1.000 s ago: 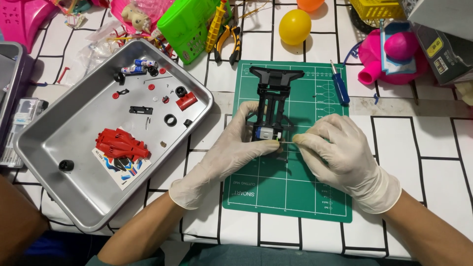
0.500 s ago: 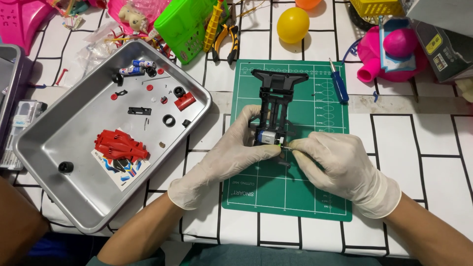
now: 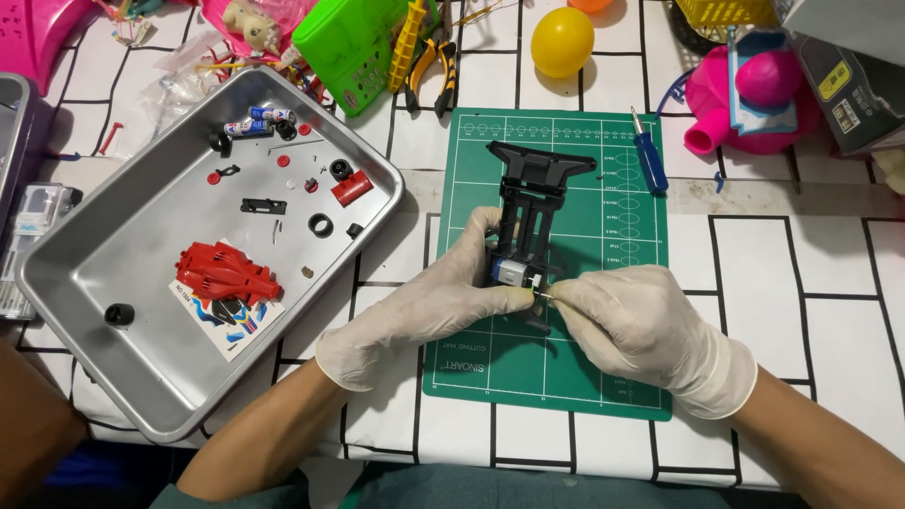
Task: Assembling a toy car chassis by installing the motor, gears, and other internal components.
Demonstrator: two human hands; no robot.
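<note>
On mat (image 3: pixel 603 358), centre: left hand (image 3: pixel 424 306) fingers grip chassis (image 3: pixel 530 221); right hand (image 3: pixel 641 325) fingers pinch motor (image 3: pixel 512 274) pin; tray (image 3: pixel 123 236) at 9 o'clock.

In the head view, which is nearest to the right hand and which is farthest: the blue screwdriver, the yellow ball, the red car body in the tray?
Measured from the right hand:
1. Blue screwdriver, straight above it, at the right edge of the green mat.
2. Yellow ball, further up, at the top of the table.
3. Red car body, far to the left, inside the metal tray.
</note>
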